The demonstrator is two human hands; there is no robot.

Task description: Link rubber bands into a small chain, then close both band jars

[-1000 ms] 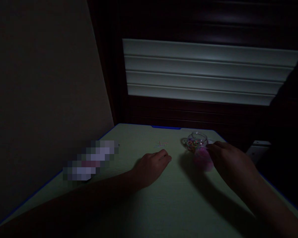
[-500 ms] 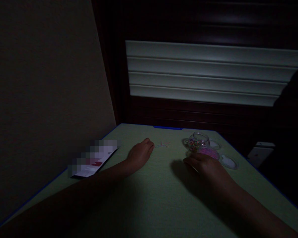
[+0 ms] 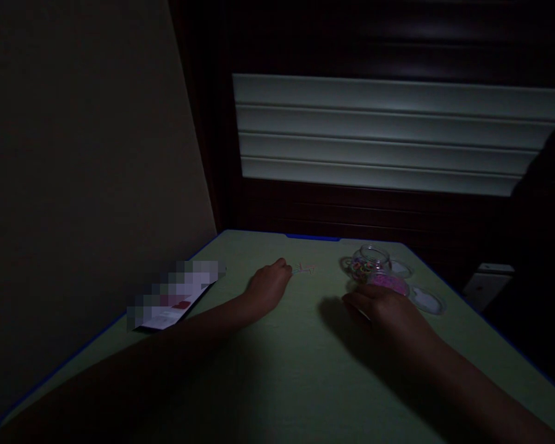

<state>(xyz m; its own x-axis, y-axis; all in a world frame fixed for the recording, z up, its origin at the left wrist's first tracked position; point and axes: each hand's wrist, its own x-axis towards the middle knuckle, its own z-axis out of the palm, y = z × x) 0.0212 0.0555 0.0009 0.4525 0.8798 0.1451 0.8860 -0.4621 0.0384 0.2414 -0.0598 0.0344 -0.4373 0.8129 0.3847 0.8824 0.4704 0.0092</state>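
Toward the far edge of the green table [image 3: 305, 370], just right of our left hand [image 3: 269, 287], lie thin coloured strands [image 3: 304, 271] – spread roughly left to right, one end by those bunched fingertips. Our right hand [image 3: 388, 313], farther off, curls before the pink jar [image 3: 391, 282] – whether either hand grips anything, we cannot tell.

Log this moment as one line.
left hand: at thin coloured strands, grip unclear | right hand: near side of pink-filled container, contact unclear | open jar: multicoloured pieces inside
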